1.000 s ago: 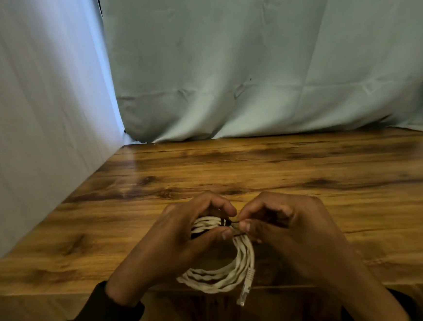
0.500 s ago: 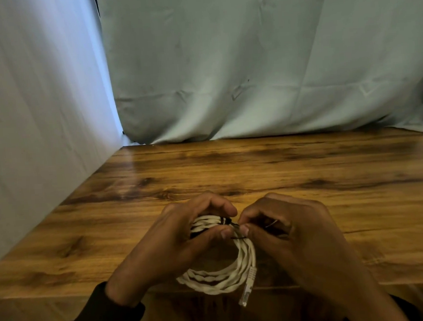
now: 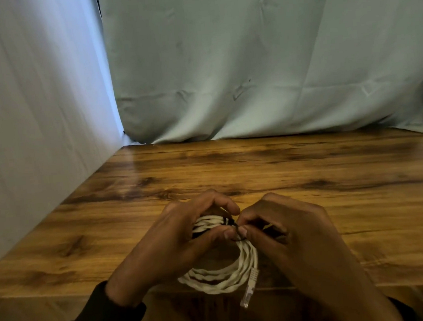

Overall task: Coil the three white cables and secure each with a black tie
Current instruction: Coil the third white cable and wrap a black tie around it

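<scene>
White cable (image 3: pixel 222 277) coiled into a loop of several turns, held just above the near edge of the wooden table (image 3: pixel 307 168), at about six o'clock in the view. Clear plug (image 3: pixel 248 291) hanging free off the coil's lower right, at five o'clock from its centre. Black tie (image 3: pixel 232 225) wrapped over the bundled strands at the coil's top, near one o'clock on the loop, with its thin ends crossing just below, between the two thumbs.

Left hand (image 3: pixel 176 241) curled round the coil's upper left arc, thumb pressed against the strands right beside the tie. Right hand (image 3: pixel 284 230) closed in a pinch on the tie's ends, fingertips touching the left thumb. Dark sleeve (image 3: pixel 96 319) visible at the left wrist.

Judged step: twisting the tie shut on this coil. Tie appears partly wound but not clearly locked; cannot tell how many twists are in. Next move likely calls for a firm hold on the bundle with the left hand so the turns do not spring apart, and a few tight turns of the tie ends with the right, close against the strands. Risk: slack in the tie letting loops slip.

No other cables or ties in view, so progress on the remaining two cannot be told. Pale green cloth (image 3: pixel 248 68) hanging at twelve o'clock behind the table; white cloth (image 3: pixel 37 110) at nine o'clock.
</scene>
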